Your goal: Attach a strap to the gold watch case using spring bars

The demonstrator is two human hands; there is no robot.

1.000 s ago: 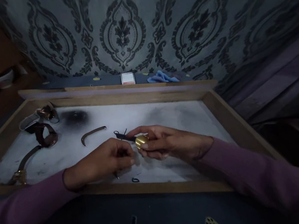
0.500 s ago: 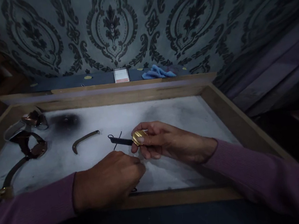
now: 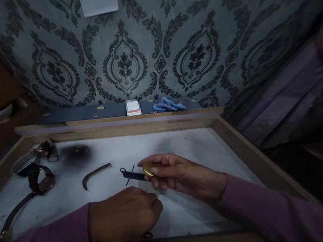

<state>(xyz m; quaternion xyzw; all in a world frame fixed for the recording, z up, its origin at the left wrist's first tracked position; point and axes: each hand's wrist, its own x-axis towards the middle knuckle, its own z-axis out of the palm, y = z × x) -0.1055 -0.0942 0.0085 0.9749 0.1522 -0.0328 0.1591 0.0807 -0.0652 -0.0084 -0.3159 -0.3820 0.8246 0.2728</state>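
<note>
My right hand (image 3: 179,174) pinches a shiny gold watch case (image 3: 148,169) between thumb and fingers, above the tray's white floor. Just left of it is a slim black strip (image 3: 132,175) with a small loop at its end, and a thin dark rod (image 3: 133,169) crosses it. My left hand (image 3: 126,214) is closed, back of the hand up, near the tray's front edge. Whatever its fingers hold is hidden. A small dark loop (image 3: 148,235) shows just below it. Farther left lies a loose curved watch strap piece (image 3: 96,174).
The shallow wooden tray (image 3: 112,128) has raised edges all round. Several watches lie at its left, among them a brown-strapped watch (image 3: 45,183) and a gold one (image 3: 2,237). Behind the tray are a small white box (image 3: 133,106) and a blue cloth (image 3: 168,104), before a patterned wall.
The view has tilted up, so the tray sits lower and a white paper shows on the wall. The gold watch case has turned slightly in my right hand. My left hand stays closed.
</note>
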